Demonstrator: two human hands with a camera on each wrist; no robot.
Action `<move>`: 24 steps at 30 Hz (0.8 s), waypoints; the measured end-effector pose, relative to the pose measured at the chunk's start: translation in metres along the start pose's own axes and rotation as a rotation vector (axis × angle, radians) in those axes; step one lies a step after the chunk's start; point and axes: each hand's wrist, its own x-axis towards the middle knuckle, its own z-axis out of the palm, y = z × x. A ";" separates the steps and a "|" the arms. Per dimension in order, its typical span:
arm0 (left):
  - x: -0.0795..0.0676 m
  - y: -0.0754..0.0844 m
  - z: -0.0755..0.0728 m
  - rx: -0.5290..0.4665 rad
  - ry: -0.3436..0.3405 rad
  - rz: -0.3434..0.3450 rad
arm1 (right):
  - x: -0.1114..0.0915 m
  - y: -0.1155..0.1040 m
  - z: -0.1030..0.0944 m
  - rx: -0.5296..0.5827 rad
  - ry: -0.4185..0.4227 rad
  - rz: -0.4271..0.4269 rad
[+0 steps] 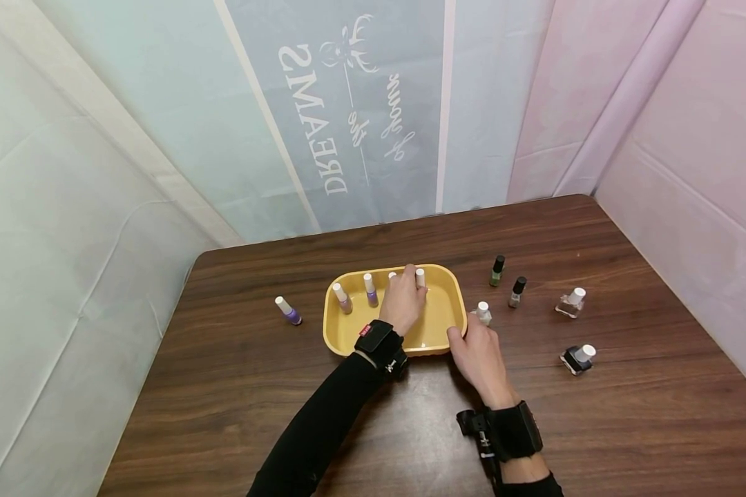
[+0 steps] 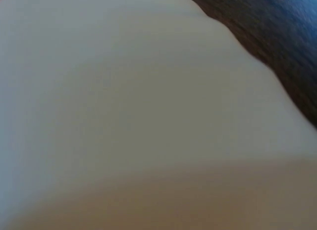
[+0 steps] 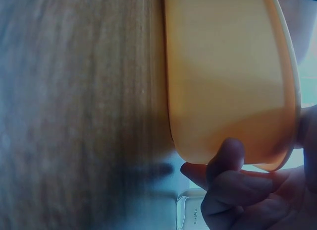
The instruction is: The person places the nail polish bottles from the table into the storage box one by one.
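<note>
A yellow tray (image 1: 438, 324) stands on the wooden table. My left hand (image 1: 403, 304) reaches into it from the front, pinching a white-capped nail polish bottle (image 1: 420, 277) between thumb and fingers; its lower part is hidden. Left of those fingers shows another white cap (image 1: 392, 275). Two more nail polish bottles, one pinkish (image 1: 342, 299) and one purple (image 1: 371, 291), stand toward the tray's left end. My right hand (image 1: 480, 352) grips the tray's front right corner, with the thumb at the rim and fingers curled against the outside wall (image 3: 223, 91). Blur fills most of the left wrist view.
A purple bottle (image 1: 289, 312) is left of the tray. A white-capped bottle (image 1: 483, 314) stands just beyond my right hand. Farther right are a green bottle (image 1: 496, 276), a black-capped clear one (image 1: 516, 297), a squat clear one (image 1: 570, 305) and a black one (image 1: 575, 360).
</note>
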 end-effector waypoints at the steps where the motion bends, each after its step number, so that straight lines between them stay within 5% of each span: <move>1: 0.000 0.000 0.000 -0.002 0.002 0.000 | 0.000 0.000 0.000 0.000 -0.001 0.002; 24: -0.002 0.003 -0.002 0.012 0.037 -0.027 | -0.001 0.000 -0.002 0.004 -0.019 0.006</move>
